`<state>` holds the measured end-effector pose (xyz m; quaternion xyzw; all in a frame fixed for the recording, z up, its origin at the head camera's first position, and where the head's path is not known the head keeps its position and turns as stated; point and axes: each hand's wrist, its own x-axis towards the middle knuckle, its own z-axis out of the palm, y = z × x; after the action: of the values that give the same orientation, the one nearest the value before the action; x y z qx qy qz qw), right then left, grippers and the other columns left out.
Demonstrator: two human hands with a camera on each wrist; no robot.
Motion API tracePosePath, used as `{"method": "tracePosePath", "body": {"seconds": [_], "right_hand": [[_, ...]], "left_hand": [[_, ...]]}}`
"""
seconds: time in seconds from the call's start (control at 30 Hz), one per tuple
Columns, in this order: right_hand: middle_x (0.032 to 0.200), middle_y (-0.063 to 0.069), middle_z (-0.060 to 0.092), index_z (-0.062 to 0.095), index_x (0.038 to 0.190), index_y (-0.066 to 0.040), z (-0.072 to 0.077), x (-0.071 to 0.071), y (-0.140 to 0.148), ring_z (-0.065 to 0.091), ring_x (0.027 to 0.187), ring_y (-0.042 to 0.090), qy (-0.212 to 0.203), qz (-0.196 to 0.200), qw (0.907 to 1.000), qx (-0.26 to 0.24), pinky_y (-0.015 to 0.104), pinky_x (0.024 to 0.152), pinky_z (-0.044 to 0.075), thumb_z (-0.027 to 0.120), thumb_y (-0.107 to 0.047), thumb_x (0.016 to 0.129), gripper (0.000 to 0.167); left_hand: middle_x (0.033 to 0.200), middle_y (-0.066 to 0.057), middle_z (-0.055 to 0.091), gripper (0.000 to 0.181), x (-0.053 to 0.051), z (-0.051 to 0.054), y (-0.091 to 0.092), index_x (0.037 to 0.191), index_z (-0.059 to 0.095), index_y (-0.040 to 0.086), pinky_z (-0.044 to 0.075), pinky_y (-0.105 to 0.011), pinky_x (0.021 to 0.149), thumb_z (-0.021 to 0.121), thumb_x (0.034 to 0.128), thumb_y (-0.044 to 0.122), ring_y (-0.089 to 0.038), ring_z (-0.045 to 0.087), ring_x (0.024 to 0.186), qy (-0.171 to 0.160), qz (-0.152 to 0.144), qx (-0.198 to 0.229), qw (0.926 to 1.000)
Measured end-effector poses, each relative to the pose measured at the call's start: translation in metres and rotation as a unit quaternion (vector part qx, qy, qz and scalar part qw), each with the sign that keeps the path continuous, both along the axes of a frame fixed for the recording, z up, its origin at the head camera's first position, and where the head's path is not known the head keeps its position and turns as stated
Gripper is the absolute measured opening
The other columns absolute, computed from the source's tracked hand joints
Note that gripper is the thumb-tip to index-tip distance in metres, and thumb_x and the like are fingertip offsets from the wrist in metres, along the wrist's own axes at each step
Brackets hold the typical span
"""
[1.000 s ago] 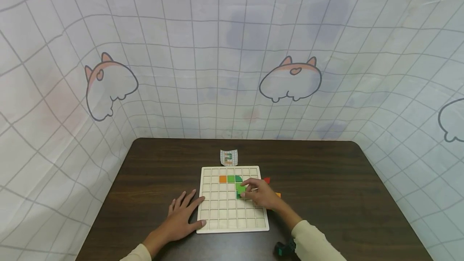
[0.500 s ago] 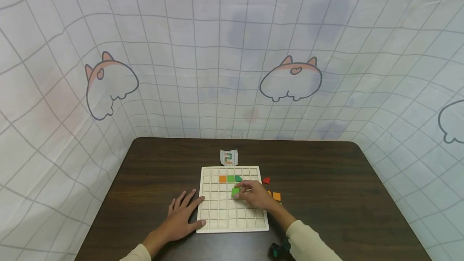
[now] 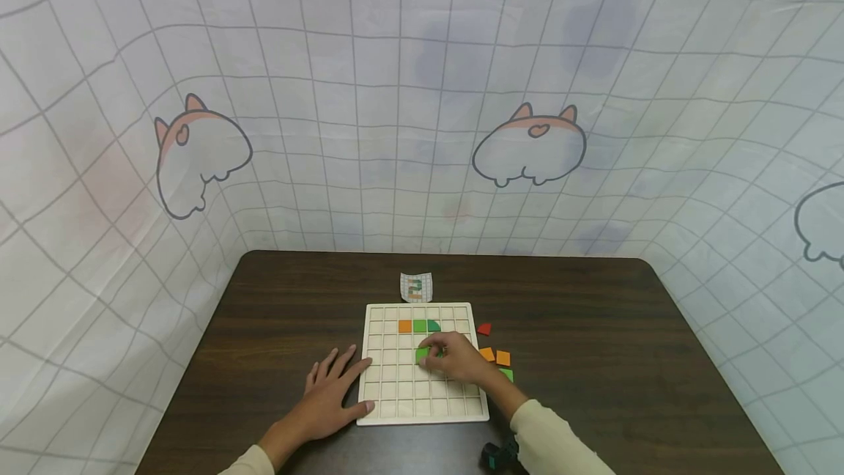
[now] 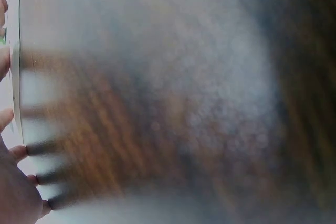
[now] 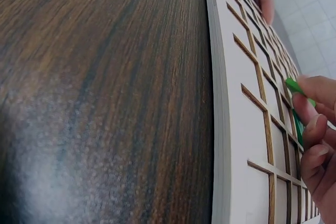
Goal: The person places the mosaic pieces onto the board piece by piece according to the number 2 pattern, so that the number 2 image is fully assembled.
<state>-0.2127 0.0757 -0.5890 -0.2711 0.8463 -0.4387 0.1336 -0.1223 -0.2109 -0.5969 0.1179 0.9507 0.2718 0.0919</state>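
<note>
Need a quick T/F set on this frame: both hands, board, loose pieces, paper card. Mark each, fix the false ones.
1. The right hand pinches a green tile. True.
2. The left hand is lifted away from the board. False: the left hand touches the left edge of the board.
3. A red piece lies right of the board. True.
4. The paper card lies on the board. False: the paper card is beyond its far edge.

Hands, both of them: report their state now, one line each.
Left hand: open, fingers spread, thumb and index finger on the board's left edge.
Right hand: closed, pinching a green tile over the board.
</note>
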Motion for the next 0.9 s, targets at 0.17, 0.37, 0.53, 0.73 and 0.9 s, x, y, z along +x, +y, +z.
{"method": "tracePosePath", "body": {"seconds": [0.17, 0.37, 0.53, 0.73, 0.9], "right_hand": [[0.080, -0.006, 0.066, 0.073, 0.111, -0.007, 0.0013, 0.0009, -0.0028, 0.053, 0.071, 0.006, -0.001, -0.010, 0.9999, 0.010, 0.024, 0.069, 0.046, 0.074, -0.018, 0.092, 0.023], [0.079, -0.008, 0.064, 0.073, 0.112, -0.009, 0.0021, 0.0018, -0.0051, 0.052, 0.069, 0.004, 0.009, -0.016, 0.9994, 0.030, 0.023, 0.069, 0.046, 0.074, -0.018, 0.091, 0.022], [0.077, -0.008, 0.064, 0.073, 0.110, -0.009, 0.0035, 0.0026, -0.0064, 0.051, 0.068, 0.004, 0.024, -0.017, 0.9986, 0.044, 0.023, 0.069, 0.045, 0.075, -0.018, 0.091, 0.022], [0.076, -0.009, 0.063, 0.073, 0.109, -0.010, 0.0026, 0.0018, -0.0080, 0.052, 0.068, 0.003, 0.027, -0.020, 0.9978, 0.057, 0.024, 0.071, 0.046, 0.075, -0.020, 0.090, 0.021], [0.075, -0.009, 0.062, 0.074, 0.109, -0.010, 0.0032, 0.0001, -0.0079, 0.051, 0.067, 0.004, 0.036, -0.017, 0.9972, 0.064, 0.024, 0.068, 0.046, 0.076, -0.021, 0.090, 0.021]], "left_hand": [[0.166, -0.008, 0.025, 0.073, 0.0002, 0.0012, 0.0002, 0.152, 0.045, 0.030, 0.009, -0.077, 0.110, 0.065, 0.0893, 0.061, -0.046, 0.015, 0.151, -0.001, 0.002, -0.002, 1.0000], [0.166, -0.009, 0.026, 0.073, 0.0001, 0.0011, 0.0006, 0.151, 0.046, 0.030, 0.010, -0.077, 0.110, 0.065, 0.0887, 0.062, -0.047, 0.016, 0.151, -0.003, 0.003, -0.002, 1.0000], [0.166, -0.009, 0.026, 0.073, -0.0002, 0.0004, 0.0005, 0.151, 0.045, 0.030, 0.010, -0.077, 0.110, 0.065, 0.0886, 0.062, -0.046, 0.016, 0.151, -0.003, 0.003, -0.004, 1.0000], [0.165, -0.009, 0.027, 0.074, -0.0001, -0.0005, 0.0001, 0.151, 0.046, 0.030, 0.011, -0.077, 0.110, 0.065, 0.0882, 0.063, -0.046, 0.017, 0.151, -0.001, 0.004, -0.006, 1.0000], [0.166, -0.008, 0.026, 0.074, -0.0013, -0.0010, 0.0002, 0.151, 0.045, 0.031, 0.010, -0.077, 0.110, 0.065, 0.0877, 0.064, -0.046, 0.016, 0.151, -0.004, 0.006, -0.010, 0.9999]]}}
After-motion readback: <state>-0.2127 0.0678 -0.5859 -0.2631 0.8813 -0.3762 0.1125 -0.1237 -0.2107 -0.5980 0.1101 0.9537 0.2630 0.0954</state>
